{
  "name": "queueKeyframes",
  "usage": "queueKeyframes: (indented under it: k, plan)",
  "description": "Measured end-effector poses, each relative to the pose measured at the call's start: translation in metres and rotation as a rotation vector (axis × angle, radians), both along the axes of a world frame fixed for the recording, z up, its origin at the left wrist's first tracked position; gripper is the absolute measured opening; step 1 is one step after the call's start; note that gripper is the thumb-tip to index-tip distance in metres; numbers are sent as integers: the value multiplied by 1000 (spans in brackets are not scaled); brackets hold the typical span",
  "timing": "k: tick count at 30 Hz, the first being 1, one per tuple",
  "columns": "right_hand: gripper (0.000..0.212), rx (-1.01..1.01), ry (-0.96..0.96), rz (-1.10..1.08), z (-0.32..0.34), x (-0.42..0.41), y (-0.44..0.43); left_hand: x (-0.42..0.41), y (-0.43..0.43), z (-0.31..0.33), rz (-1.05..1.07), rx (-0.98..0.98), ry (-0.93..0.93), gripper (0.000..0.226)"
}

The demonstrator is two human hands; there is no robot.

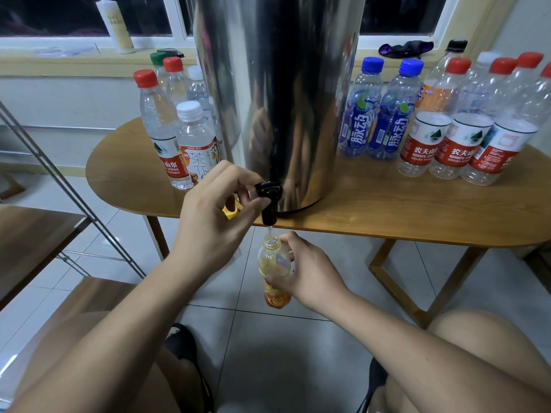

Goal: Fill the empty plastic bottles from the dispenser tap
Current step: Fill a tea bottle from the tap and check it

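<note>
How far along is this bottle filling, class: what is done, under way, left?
Done: hard to judge; capped bottles stand left of the dispenser, but their fill levels are unclear. In hand: the left hand works the tap while the right hand holds an uncapped orange-labelled bottle under the stream; a yellow cap lies on the table. Left: the capped group on the right looks empty.

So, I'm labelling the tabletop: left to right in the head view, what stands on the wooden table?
Red-capped clear plastic bottle → white-capped tea bottle with orange label → tall shiny steel dispenser → blue-capped blue-labelled bottle → its twin → front row of three red-and-white-labelled clear bottles.
</note>
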State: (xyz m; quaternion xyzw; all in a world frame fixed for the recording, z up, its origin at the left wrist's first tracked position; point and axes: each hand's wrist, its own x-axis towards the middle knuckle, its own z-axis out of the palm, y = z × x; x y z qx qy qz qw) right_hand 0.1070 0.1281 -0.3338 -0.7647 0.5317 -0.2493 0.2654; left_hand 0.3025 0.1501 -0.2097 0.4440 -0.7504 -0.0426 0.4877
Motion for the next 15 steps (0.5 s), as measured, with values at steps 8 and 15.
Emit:
queueKeyframes:
  k: [8,15]
  plan:
    - [61,6,-1,1,2,0,0,0,0,1,1,4,-1,17]
    - [61,-2,6,3,4,-1,1,-1,1,1,8,4,-3,17]
